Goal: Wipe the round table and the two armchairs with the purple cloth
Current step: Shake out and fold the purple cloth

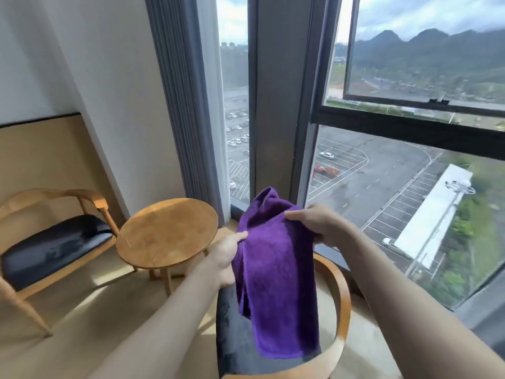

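- Tall windows fill the upper right of the frame, with a grey curtain (175, 105) left of centre and pale flooring below.
- At lower centre the purple cloth (276, 283) hangs in the air above the near armchair (341, 305), draped in loose folds and touching no surface that I can make out.
- At centre, the left hand (224, 258) pinches the cloth's left edge with thumb on top; the right hand (314, 222) grips the upper right part, fingers curled over the fabric.
- It looks like a soft, light terry towel: limp, not slippery, nothing fragile. I judge it will sag wherever unsupported, so bunching or folding it into a pad under one palm should suit wiping better than holding the edges.
- Just left of centre stands the round table (166, 231), its wooden top bare and sunlit, close beside the near armchair.
- At the left edge sits the far armchair (52, 242), with a dark glossy seat and a wooden frame.
- Nothing shows whether any surface is wiped yet.
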Motion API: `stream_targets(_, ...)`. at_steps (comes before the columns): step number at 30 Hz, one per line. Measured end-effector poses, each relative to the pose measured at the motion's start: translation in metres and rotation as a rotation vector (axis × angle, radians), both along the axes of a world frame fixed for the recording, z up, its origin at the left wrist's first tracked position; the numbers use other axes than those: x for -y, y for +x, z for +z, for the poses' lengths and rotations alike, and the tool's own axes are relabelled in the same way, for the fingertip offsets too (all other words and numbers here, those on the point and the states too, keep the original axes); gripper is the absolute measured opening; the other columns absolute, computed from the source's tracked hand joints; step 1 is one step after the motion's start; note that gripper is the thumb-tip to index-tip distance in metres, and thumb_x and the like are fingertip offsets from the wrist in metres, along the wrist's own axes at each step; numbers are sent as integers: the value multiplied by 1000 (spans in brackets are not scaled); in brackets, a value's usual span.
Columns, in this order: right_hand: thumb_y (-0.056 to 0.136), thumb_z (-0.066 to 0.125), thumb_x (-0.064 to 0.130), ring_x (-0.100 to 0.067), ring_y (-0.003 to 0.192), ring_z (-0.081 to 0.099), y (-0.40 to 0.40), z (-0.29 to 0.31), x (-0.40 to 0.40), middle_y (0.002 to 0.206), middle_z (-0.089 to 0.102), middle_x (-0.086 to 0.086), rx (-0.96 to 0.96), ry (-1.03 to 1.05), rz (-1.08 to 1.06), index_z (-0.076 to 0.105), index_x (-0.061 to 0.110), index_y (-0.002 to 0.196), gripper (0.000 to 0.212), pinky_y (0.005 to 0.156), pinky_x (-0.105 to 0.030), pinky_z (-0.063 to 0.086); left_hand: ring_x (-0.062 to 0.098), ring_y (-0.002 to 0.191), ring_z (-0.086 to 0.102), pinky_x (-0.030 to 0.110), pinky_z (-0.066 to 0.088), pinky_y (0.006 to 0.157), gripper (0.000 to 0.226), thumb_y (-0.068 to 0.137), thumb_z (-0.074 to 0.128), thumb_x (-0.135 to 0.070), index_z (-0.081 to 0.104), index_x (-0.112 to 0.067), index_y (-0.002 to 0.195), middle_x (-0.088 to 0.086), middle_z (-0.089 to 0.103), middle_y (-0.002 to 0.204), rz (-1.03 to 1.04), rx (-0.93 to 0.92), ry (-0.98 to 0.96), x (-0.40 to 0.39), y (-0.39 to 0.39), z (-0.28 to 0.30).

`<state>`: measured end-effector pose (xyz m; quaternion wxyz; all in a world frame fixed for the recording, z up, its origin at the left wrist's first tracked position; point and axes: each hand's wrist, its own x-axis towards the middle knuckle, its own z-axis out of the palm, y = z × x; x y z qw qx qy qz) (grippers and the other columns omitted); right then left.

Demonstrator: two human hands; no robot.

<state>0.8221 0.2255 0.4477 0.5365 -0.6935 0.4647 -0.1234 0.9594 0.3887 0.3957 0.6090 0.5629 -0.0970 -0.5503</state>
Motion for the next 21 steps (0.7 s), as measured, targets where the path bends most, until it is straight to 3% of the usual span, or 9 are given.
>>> stream_targets(4, 77, 82, 35, -22, 75, 59, -14, -33, -3, 80, 60, -10, -60, 28, 13, 66, 7, 87, 34, 70, -34, 49, 33, 93, 65, 43, 49, 95, 31, 100, 54, -20, 64, 0, 121, 20, 69, 105, 32, 65, 42, -2, -4, 7)
stream_targets(7, 51, 90, 39, -26, 73, 46, -16, -31, -10, 76, 47, -12, 45, 46, 47, 62, 8, 84, 53, 71, -39, 36, 32, 92, 67, 41, 55, 86, 26, 92, 65, -12, 67, 4, 111, 19, 71, 105, 34, 203, 75, -4, 10, 28)
stream_targets(9, 41, 91, 40, -27, 73, 59, -13, -27, -12, 74, 61, -13, 91, -3, 46, 66, 3, 82, 61, 70, -42, 46, 28, 91, 65, 36, 52, 80, 26, 85, 72, -8, 66, 3, 108, 13, 69, 101, -2, 302, 76, -6, 23, 43)
stream_targets(11, 42, 91, 33, -29, 86, 70, -10, -26, -17, 91, 72, -14, 58, -105, 57, 65, 1, 100, 71, 82, -45, 57, 30, 106, 58, 40, 45, 91, 43, 78, 76, 1, 59, -6, 118, 12, 64, 111, -41, 372, 62, -6, 30, 51)
stream_targets(13, 54, 86, 18, -29, 92, 68, -10, -29, -22, 100, 64, -14, -72, -219, 56, 47, 5, 117, 75, 83, -49, 59, 28, 115, 48, 42, 37, 99, 68, 72, 80, 7, 50, -11, 130, 10, 54, 124, -42, 460, 85, -5, 27, 51)
stream_targets(15, 67, 77, 4, -25, 88, 65, -10, -34, -24, 98, 58, -11, -107, -283, 46, 35, 7, 128, 75, 73, -46, 58, 27, 115, 53, 37, 40, 95, 68, 72, 80, 8, 52, -9, 132, 13, 55, 130, -12, 565, 87, -4, 19, 45)
stream_targets(17, 71, 75, 0, -19, 84, 63, -12, -32, -23, 95, 58, -7, 0, -318, 19, 30, 18, 143, 86, 65, -32, 54, 35, 108, 64, 34, 49, 81, 50, 78, 77, 6, 61, -14, 122, 23, 62, 124, 52, 610, 36, -4, 17, 41)
stream_targets(19, 70, 79, 6, -13, 84, 63, -13, -24, -22, 93, 62, 2, 124, -400, -22, 48, 32, 138, 79, 66, -24, 49, 33, 90, 68, 36, 55, 70, 31, 84, 71, 5, 68, -13, 110, 27, 66, 116, 97, 619, -3, -7, 19, 43)
stream_targets(21, 73, 81, 17, -6, 89, 63, -13, -17, -24, 91, 65, 16, 166, -504, -39, 67, 38, 118, 52, 69, -19, 46, 31, 86, 69, 44, 60, 79, 26, 88, 67, 4, 70, -11, 108, 25, 67, 113, 93, 623, -27, -10, 24, 47)
